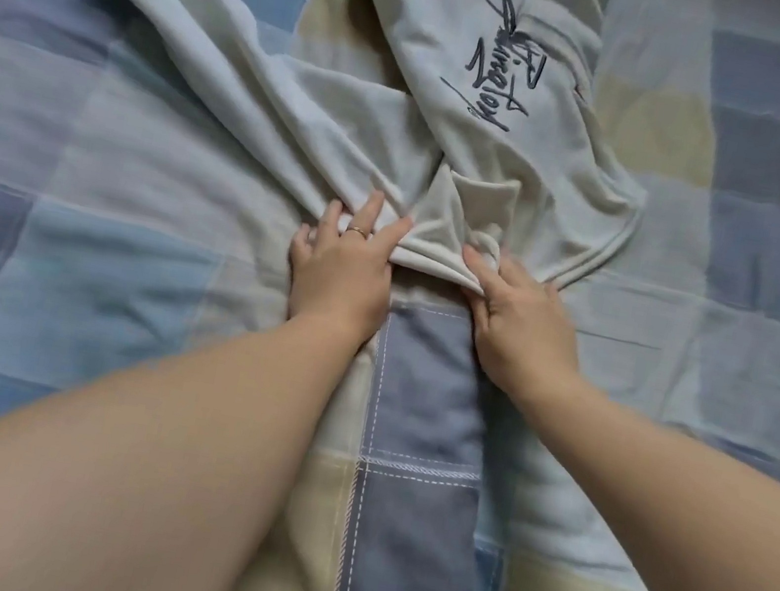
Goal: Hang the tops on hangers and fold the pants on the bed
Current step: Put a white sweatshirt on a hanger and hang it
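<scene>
Checked quilt [125, 248] covers the bed; pale pants [453, 160] lie from centre toward twelve o'clock. Left hand [341, 266] and right hand [519, 318] each pinch their bunched six o'clock edge. Soft, light, floppy fabric, likely; best held by the waistband corners.

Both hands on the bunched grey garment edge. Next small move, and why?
Probably draw both hands apart to spread the edge flat. The left hand and right hand grip the pale grey fleece-lined garment with dark script print close together, and the fabric between them is bunched on the blue-and-cream patchwork quilt.
</scene>
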`<action>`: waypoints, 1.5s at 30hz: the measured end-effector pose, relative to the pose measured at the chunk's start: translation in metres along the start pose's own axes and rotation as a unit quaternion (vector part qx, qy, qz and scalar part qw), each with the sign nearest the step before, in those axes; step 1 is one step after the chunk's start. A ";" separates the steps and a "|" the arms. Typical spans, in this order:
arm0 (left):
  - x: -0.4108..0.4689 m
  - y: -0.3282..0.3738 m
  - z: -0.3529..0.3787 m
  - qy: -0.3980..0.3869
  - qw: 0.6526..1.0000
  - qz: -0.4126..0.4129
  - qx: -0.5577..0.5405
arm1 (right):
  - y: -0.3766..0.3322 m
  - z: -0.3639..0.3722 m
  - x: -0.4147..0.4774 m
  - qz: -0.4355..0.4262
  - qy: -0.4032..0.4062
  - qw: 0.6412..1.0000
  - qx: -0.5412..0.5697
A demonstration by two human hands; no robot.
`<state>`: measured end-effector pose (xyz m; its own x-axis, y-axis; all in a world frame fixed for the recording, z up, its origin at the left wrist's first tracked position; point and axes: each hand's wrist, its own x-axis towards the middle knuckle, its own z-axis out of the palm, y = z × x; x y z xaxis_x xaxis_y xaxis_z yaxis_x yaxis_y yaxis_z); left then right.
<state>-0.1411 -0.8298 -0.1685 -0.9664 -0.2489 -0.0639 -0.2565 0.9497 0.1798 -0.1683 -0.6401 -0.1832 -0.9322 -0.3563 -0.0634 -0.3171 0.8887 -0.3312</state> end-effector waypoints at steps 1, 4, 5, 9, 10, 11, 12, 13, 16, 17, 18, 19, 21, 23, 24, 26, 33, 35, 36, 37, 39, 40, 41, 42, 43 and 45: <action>-0.014 0.002 -0.006 -0.020 1.000 0.001 -0.005 | -0.001 -0.004 -0.016 -0.005 -0.005 1.000 0.013; -0.065 0.007 -0.024 -0.078 0.997 0.008 -0.008 | -0.008 -0.018 -0.069 0.007 -0.038 0.999 0.037; -0.085 0.008 -0.030 -0.096 0.995 0.008 -0.008 | -0.013 -0.022 -0.090 0.012 -0.054 0.998 0.034; -0.171 0.006 -0.055 -0.170 0.985 -0.010 -0.028 | -0.039 -0.045 -0.178 0.038 -0.124 0.991 0.039; -0.192 0.005 -0.063 -0.191 0.981 -0.012 -0.036 | -0.046 -0.053 -0.199 0.043 -0.147 0.988 0.035; -0.214 0.003 -0.072 -0.214 0.976 -0.013 -0.045 | -0.054 -0.061 -0.219 0.047 -0.173 0.984 0.027; -0.236 0.000 -0.081 -0.236 0.970 -0.013 -0.054 | -0.062 -0.070 -0.239 0.049 -0.199 0.979 0.021; -0.258 -0.003 -0.090 -0.257 0.964 -0.013 -0.061 | -0.071 -0.078 -0.259 0.048 -0.223 0.973 0.019; -0.326 -0.012 -0.118 -0.317 0.946 -0.026 -0.068 | -0.096 -0.099 -0.323 0.048 -0.272 0.961 0.026; -0.348 -0.013 -0.127 -0.331 0.941 -0.031 -0.065 | -0.103 -0.106 -0.343 0.049 -0.286 0.957 0.029; -0.369 -0.014 -0.136 -0.343 0.937 -0.033 -0.060 | -0.110 -0.111 -0.362 0.051 -0.301 0.952 0.031; -0.389 -0.014 -0.144 -0.354 0.933 -0.033 -0.057 | -0.116 -0.117 -0.380 0.054 -0.317 0.946 0.033; -0.422 -0.014 -0.158 -0.382 0.922 -0.039 -0.052 | -0.126 -0.126 -0.412 0.061 -0.348 0.934 0.044; -0.444 -0.015 -0.169 -0.411 0.909 -0.055 -0.048 | -0.133 -0.135 -0.436 0.078 -0.380 0.920 0.055; -0.450 -0.015 -0.174 -0.421 0.904 -0.060 -0.048 | -0.136 -0.139 -0.442 0.089 -0.396 0.912 0.058; -0.451 -0.013 -0.181 -0.423 0.903 -0.056 -0.048 | -0.139 -0.146 -0.438 0.100 -0.423 0.898 0.064; -0.369 -0.020 -0.190 -0.379 0.925 0.025 -0.027 | -0.124 -0.171 -0.325 0.083 -0.356 0.928 0.072; -0.329 -0.026 -0.182 -0.327 0.942 0.025 -0.071 | -0.115 -0.169 -0.278 0.078 -0.316 0.943 0.068; -0.303 -0.030 -0.173 -0.296 0.951 0.016 -0.088 | -0.110 -0.164 -0.248 0.068 -0.289 0.953 0.065; -0.274 -0.035 -0.163 -0.268 0.959 0.009 -0.094 | -0.107 -0.158 -0.219 0.058 -0.263 0.961 0.063; -0.211 -0.045 -0.141 -0.214 0.973 0.000 -0.081 | -0.099 -0.144 -0.159 0.035 -0.215 0.975 0.051; -0.179 -0.050 -0.129 -0.188 0.979 -0.006 -0.073 | -0.095 -0.136 -0.130 0.022 -0.194 0.980 0.038; -0.147 -0.054 -0.119 -0.164 0.984 -0.013 -0.073 | -0.092 -0.127 -0.103 0.011 -0.173 0.984 0.025; -0.116 -0.058 -0.109 -0.140 0.985 -0.027 -0.093 | -0.089 -0.118 -0.076 0.002 -0.152 0.988 0.016; -0.086 -0.061 -0.100 -0.118 0.981 -0.053 -0.145 | -0.087 -0.109 -0.051 -0.004 -0.134 0.991 0.010; -0.033 -0.063 -0.085 -0.077 0.937 -0.135 -0.314 | -0.087 -0.091 -0.003 -0.011 -0.111 0.994 -0.005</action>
<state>-0.0940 -0.8977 -0.0947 -0.8632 -0.3886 -0.3222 -0.4973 0.5444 0.6756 -0.1537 -0.6898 -0.0691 -0.8640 -0.4294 -0.2631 -0.3395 0.8826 -0.3253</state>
